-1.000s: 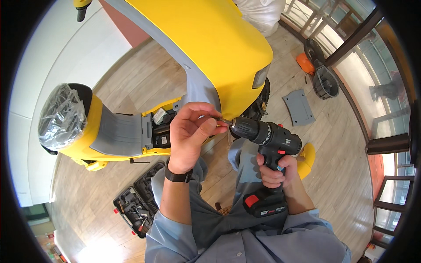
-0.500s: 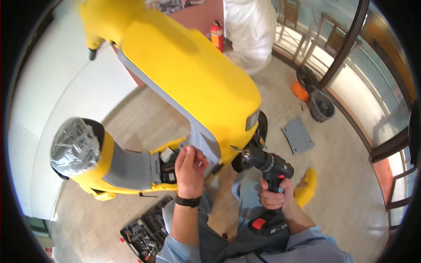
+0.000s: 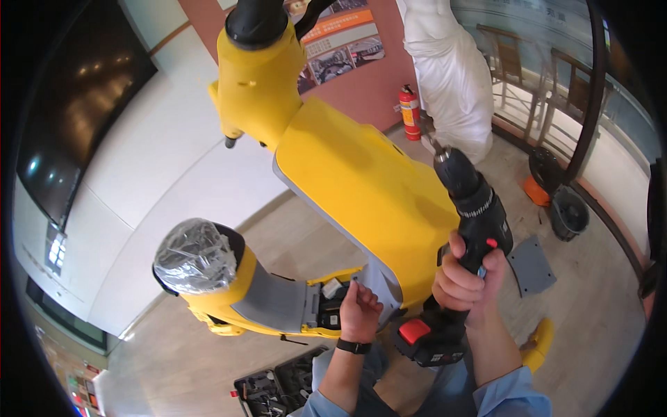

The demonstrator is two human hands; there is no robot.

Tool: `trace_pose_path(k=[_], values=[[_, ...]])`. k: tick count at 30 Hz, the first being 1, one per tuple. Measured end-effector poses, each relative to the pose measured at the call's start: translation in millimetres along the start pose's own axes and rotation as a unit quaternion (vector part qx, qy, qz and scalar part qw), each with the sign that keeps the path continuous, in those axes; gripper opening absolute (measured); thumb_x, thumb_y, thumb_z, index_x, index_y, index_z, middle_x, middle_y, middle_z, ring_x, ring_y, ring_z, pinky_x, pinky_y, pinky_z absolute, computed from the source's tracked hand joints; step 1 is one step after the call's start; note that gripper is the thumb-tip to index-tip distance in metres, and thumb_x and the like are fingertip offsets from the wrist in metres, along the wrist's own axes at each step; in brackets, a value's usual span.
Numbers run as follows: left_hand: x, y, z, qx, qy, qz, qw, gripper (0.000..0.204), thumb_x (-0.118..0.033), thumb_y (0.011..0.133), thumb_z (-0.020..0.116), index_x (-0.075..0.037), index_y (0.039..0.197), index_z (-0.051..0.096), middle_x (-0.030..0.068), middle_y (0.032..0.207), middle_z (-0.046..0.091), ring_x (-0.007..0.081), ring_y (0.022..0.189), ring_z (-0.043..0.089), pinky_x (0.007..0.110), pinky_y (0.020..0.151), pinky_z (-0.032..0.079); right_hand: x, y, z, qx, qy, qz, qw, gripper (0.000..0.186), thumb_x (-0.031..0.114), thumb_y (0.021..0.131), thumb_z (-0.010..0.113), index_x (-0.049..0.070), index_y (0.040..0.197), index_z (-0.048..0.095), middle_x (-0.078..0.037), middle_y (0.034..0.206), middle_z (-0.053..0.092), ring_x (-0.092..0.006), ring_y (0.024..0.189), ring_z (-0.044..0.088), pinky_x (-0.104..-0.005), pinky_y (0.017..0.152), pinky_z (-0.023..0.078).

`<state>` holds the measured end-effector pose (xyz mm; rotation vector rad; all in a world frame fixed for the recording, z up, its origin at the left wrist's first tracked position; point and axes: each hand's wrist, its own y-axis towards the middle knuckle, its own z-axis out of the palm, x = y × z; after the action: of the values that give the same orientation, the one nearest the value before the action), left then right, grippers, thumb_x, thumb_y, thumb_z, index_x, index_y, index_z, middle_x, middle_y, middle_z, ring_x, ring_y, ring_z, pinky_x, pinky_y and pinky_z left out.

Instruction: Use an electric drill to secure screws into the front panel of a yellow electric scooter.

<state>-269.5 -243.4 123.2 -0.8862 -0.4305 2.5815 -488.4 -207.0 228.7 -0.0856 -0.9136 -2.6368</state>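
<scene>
My right hand point(image 3: 467, 281) is wrapped round the grip of a black cordless drill point(image 3: 472, 198). The drill is raised, its chuck and bit pointing up and away, with a red-buttoned battery point(image 3: 429, 339) at its base. My left hand point(image 3: 360, 314) is closed in a pinch, thumb on top; whatever lies in its fingertips is too small to make out. That hand is beside the floorboard of a yellow electric scooter point(image 3: 361, 184). The scooter's open compartment point(image 3: 329, 304) shows dark parts inside, just left of my fingers. Clear plastic wrap covers its seat point(image 3: 196, 257).
An open tool case point(image 3: 274, 386) lies on the floor by my legs. At the right are a grey panel point(image 3: 531, 265), a yellow curved part point(image 3: 538, 345) and a dark bucket point(image 3: 570, 214). A red fire extinguisher point(image 3: 410, 112) stands beyond the scooter, near a white-draped shape point(image 3: 451, 76).
The drill has risen in my right hand and its bit has swung from pointing left to pointing up. My view has tilted up and left; my left hand stays pinched by the compartment.
</scene>
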Motion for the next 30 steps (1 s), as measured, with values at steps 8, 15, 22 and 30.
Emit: trace_pose_path(k=[8, 15, 22, 30], values=[[14.4, 20.4, -48.8, 0.068, 0.006, -0.084, 0.994, 0.036, -0.031, 0.099, 0.042, -0.001, 0.107, 0.06, 0.0153, 0.101, 0.068, 0.0279, 0.098, 0.064, 0.038, 0.093, 0.049, 9.7, 36.3, -17.2, 0.032, 0.022, -0.045, 0.998, 0.04, 0.024, 0.083, 0.052, 0.006, 0.118, 0.045, 0.003, 0.055, 0.041, -0.0047, 0.039, 0.037, -0.0205, 0.037, 0.032], [-24.5, -19.1, -2.7, 0.022, 0.457, 0.393, 0.798, 0.034, -0.018, 0.094, 0.052, -0.006, 0.126, 0.047, 0.0119, 0.111, 0.061, 0.024, 0.101, 0.061, 0.035, 0.091, 0.049, 29.4, 82.4, -4.4, -0.045, 0.059, -0.02, 0.997, 0.038, 0.028, 0.085, 0.049, 0.007, 0.118, 0.047, 0.004, 0.058, 0.039, -0.0057, 0.042, 0.035, -0.023, 0.047, 0.033], [-203.1, -27.6, 150.5, 0.0, 0.409, 0.72, 0.561, 0.026, 0.002, 0.083, 0.059, -0.006, 0.103, 0.044, 0.0027, 0.092, 0.044, 0.0112, 0.083, 0.045, 0.024, 0.074, 0.04, 31.0, 139.6, 6.1, -0.091, 0.114, 0.039, 0.989, 0.037, 0.028, 0.083, 0.049, 0.008, 0.114, 0.051, 0.005, 0.058, 0.038, -0.0057, 0.043, 0.034, -0.0241, 0.049, 0.033], [-304.5, -24.9, 270.6, 0.08, 0.71, 0.584, 0.386, 0.083, -0.026, 0.065, 0.087, -0.006, 0.133, 0.043, 0.0086, 0.125, 0.053, 0.0252, 0.12, 0.049, 0.042, 0.105, 0.036, 24.8, 144.0, 4.7, -0.07, 0.146, 0.079, 0.984, 0.036, 0.025, 0.082, 0.049, 0.008, 0.114, 0.051, 0.002, 0.06, 0.043, -0.0082, 0.046, 0.038, -0.0269, 0.051, 0.036]])
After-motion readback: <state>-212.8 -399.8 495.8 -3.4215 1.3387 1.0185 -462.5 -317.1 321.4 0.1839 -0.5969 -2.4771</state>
